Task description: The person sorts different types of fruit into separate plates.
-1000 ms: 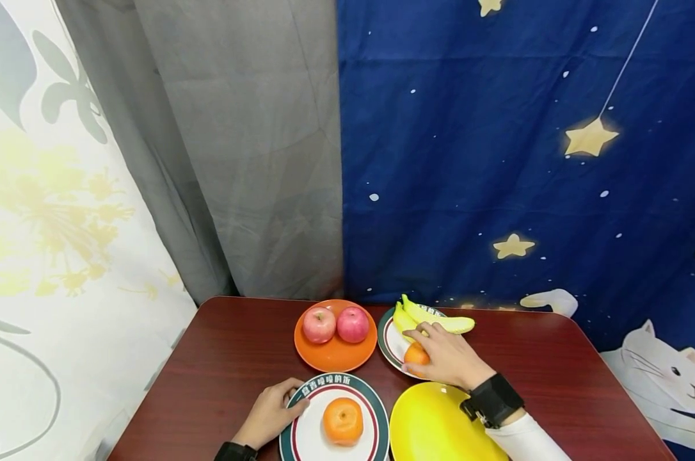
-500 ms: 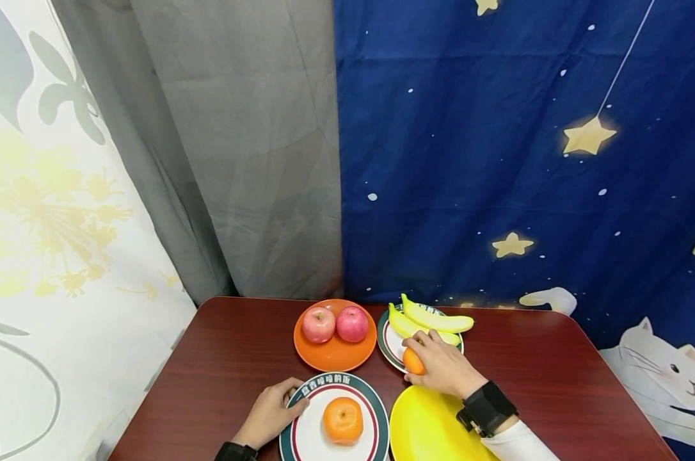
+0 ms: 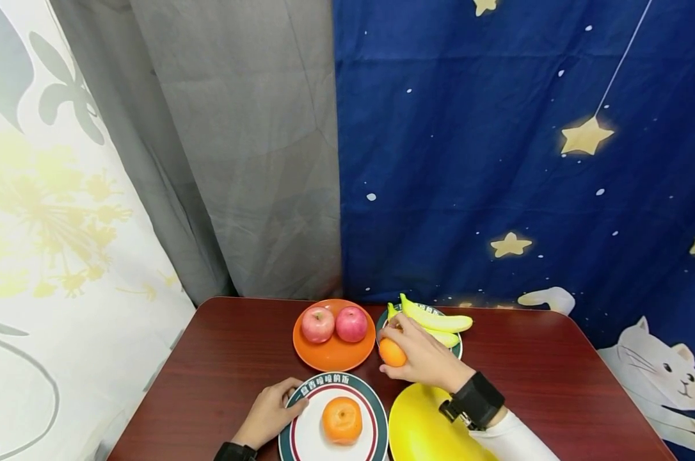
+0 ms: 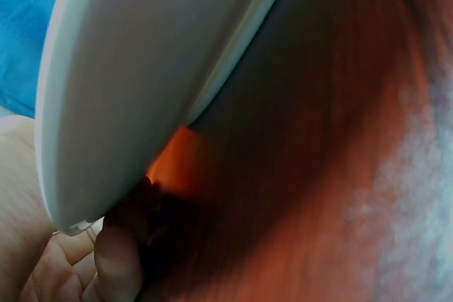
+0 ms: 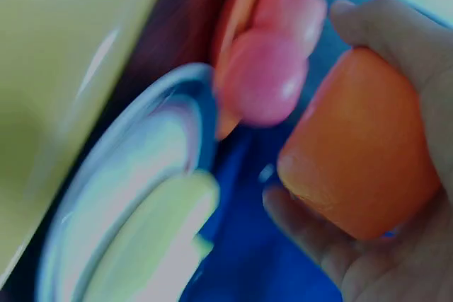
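My right hand [image 3: 425, 358] grips an orange [image 3: 392, 353] with thumb and fingers, in front of the back plate [image 3: 455, 351]. In the right wrist view that orange [image 5: 361, 146] fills the grasp. Two yellow bananas [image 3: 436, 318] lie on the back plate, partly covered by the hand. My left hand [image 3: 271, 410] holds the left rim of the near plate [image 3: 377, 416], thumb on top. In the left wrist view its fingers [image 4: 117, 259] reach under the plate's pale underside [image 4: 141, 68]. A second orange [image 3: 342, 420] sits in the middle of the near plate.
An orange plate [image 3: 336, 358] with two apples [image 3: 352, 324] stands at the back, left of the banana plate. A yellow plate [image 3: 434, 429] lies right of the near plate, under my right forearm. Curtains [image 3: 439, 160] hang behind the brown table [image 3: 221, 358].
My right hand has taken the orange off the back plate and moved left with it. More of the bananas was uncovered along the way. The left hand stays on the near plate.
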Demonstrator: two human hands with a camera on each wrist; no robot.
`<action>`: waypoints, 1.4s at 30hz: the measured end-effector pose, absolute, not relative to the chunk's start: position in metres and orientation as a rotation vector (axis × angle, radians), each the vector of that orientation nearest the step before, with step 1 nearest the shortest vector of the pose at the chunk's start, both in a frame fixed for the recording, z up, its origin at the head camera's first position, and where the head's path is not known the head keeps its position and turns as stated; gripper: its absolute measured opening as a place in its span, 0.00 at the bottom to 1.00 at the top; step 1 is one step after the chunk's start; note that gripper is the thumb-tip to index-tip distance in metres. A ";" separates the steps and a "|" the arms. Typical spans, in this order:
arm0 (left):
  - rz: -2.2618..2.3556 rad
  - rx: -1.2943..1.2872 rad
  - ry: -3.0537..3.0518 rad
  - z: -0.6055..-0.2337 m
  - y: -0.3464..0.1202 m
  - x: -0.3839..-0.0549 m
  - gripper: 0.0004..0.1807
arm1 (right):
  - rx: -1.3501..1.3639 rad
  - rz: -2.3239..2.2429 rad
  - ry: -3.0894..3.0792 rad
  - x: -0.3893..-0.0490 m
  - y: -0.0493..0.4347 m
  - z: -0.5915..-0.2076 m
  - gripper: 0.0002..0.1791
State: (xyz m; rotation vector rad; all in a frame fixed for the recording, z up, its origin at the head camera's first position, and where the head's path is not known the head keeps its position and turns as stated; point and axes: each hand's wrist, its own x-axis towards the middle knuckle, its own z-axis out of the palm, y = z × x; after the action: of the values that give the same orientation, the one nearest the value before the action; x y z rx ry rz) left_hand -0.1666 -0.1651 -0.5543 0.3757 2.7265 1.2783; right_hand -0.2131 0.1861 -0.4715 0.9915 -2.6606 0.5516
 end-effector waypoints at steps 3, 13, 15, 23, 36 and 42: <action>1.279 0.373 2.729 -0.554 -0.165 -0.168 0.16 | 1.140 0.556 -2.618 -0.209 0.167 -0.472 0.27; 1.291 0.380 2.719 -0.555 -0.163 -0.167 0.16 | 1.450 0.286 -2.679 -0.194 0.124 -0.501 0.30; 1.293 0.382 2.724 -0.555 -0.163 -0.167 0.16 | 1.484 0.252 -2.663 -0.192 0.120 -0.504 0.30; 1.288 0.405 2.736 -0.554 -0.165 -0.166 0.16 | 1.576 0.134 -2.575 -0.188 0.113 -0.512 0.26; 1.299 0.397 2.744 -0.558 -0.164 -0.166 0.15 | 1.482 0.269 -2.705 -0.174 0.136 -0.481 0.39; 1.316 0.393 2.732 -0.559 -0.166 -0.166 0.15 | 1.031 0.504 -2.793 -0.156 0.210 -0.446 0.36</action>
State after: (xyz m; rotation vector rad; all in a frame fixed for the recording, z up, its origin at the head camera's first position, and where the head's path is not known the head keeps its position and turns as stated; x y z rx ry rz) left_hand -0.1663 -0.1660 -0.5595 0.3930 2.7325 1.3159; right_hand -0.1555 0.2100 -0.4464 1.0313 -2.7928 0.5044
